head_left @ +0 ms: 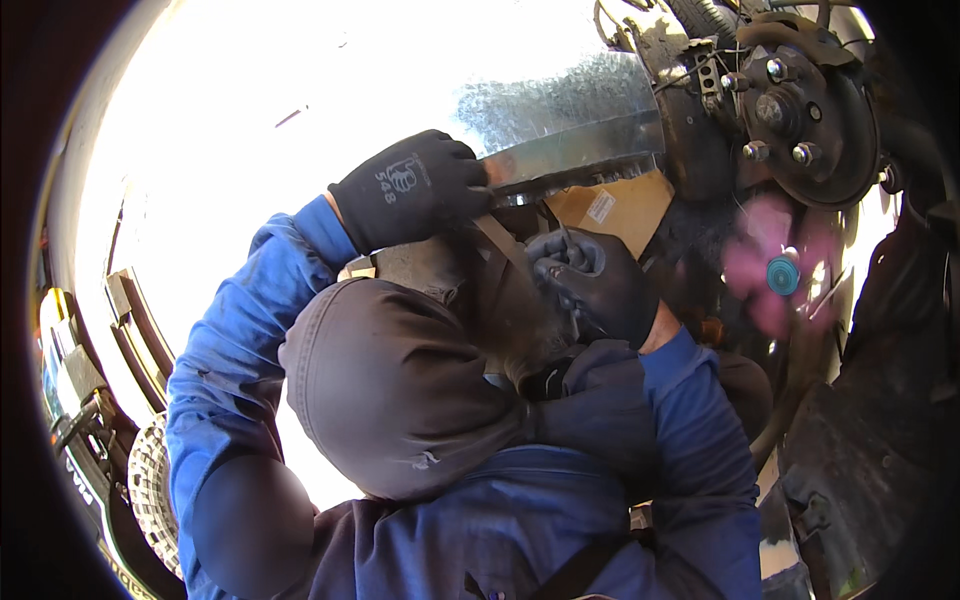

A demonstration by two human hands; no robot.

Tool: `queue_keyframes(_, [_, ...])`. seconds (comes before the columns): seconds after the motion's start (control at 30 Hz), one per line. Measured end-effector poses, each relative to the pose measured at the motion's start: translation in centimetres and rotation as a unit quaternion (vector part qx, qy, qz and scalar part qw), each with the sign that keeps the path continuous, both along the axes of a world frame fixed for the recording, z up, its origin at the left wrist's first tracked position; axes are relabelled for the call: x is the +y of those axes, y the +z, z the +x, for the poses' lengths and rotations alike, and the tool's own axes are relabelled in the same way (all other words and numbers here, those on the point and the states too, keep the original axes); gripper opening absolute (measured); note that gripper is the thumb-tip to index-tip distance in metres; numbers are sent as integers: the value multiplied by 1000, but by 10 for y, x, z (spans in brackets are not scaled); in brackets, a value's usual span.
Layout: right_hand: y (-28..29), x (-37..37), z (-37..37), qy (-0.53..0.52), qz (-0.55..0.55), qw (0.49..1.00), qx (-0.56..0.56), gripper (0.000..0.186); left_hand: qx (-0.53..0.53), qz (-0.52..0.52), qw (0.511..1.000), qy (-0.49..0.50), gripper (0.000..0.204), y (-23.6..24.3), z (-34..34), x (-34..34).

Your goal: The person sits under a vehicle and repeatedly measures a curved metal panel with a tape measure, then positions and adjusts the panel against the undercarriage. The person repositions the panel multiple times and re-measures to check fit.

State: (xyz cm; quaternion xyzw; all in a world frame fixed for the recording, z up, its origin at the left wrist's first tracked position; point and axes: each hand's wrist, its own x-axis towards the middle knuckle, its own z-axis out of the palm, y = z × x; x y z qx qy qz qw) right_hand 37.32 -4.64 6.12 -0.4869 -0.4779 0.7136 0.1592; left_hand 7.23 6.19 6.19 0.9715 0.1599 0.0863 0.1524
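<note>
My left hand (405, 190), in a black glove, has its fingers curled on the edge of a shiny bent metal sheet (570, 140), where a narrow strip (500, 240) runs down toward the right. My right hand (595, 285), also gloved, is closed around a thin metal object (566, 236) too small to identify, just below a brown board (620, 210) with a white label. Both blue-sleeved forearms reach up from below. Rounded grey cloth (390, 390) fills the middle beneath my hands and hides what lies behind it.
At upper right are a wheel hub (785, 115) with studs and nuts and dark suspension parts (690, 150). Below them is a blurred pink fan (760, 250) with a teal centre. Long metal pieces (80, 400) and a woven round object (155, 490) lie at left. Dark panels (850, 460) line the right.
</note>
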Motion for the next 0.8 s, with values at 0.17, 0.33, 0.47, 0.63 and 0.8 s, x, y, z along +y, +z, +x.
queue_keyframes(0.17, [-7,-4,21,-63,213,973,-55,34,-49,-160,983,74,17,4,-17,37])
queue_keyframes(0.33, [-27,-5,13,-182,120,976,0,31,84,-298,944,114,17,8,-22,83])
queue_keyframes(0.47, [-57,7,0,-293,-42,955,20,29,51,-192,952,232,55,6,-8,92])
queue_keyframes(0.63, [-76,20,-14,-349,-165,920,62,26,-144,-35,951,271,86,-19,26,39])
queue_keyframes(0.8, [-73,18,-24,-356,-188,914,47,25,-181,-3,929,322,123,-43,25,12])
